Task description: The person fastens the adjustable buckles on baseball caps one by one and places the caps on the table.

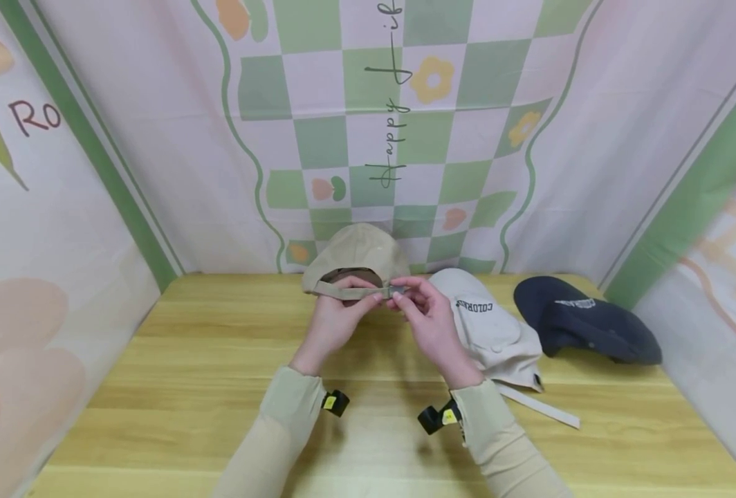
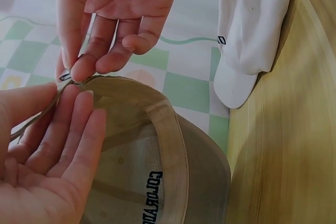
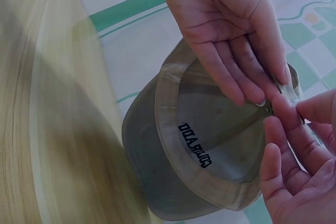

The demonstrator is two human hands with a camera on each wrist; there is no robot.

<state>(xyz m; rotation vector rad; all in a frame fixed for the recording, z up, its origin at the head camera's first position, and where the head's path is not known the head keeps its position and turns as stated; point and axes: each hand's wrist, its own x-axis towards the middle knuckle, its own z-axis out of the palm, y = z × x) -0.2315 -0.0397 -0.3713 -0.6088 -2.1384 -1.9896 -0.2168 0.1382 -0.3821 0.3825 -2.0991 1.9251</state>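
Note:
A khaki baseball cap (image 1: 362, 247) is held up at the table's back edge, its rear opening and strap (image 1: 326, 288) facing me. My left hand (image 1: 335, 321) pinches the strap between thumb and fingers. At the strap's right end, my right hand (image 1: 431, 325) pinches a small metal buckle (image 2: 65, 76). The fingertips of both hands nearly meet there. In the right wrist view the cap's inside shows dark stitched lettering (image 3: 194, 145), with the brim (image 3: 142, 156) hanging on the table side.
Right of my hands lies a white cap (image 1: 486, 318) marked COLORADO, its loose strap (image 1: 539, 407) stretched across the wooden table (image 1: 218, 387). A navy cap (image 1: 580, 321) sits farther right. Patterned cloth (image 1: 318, 83) hangs behind the table, with more at both sides.

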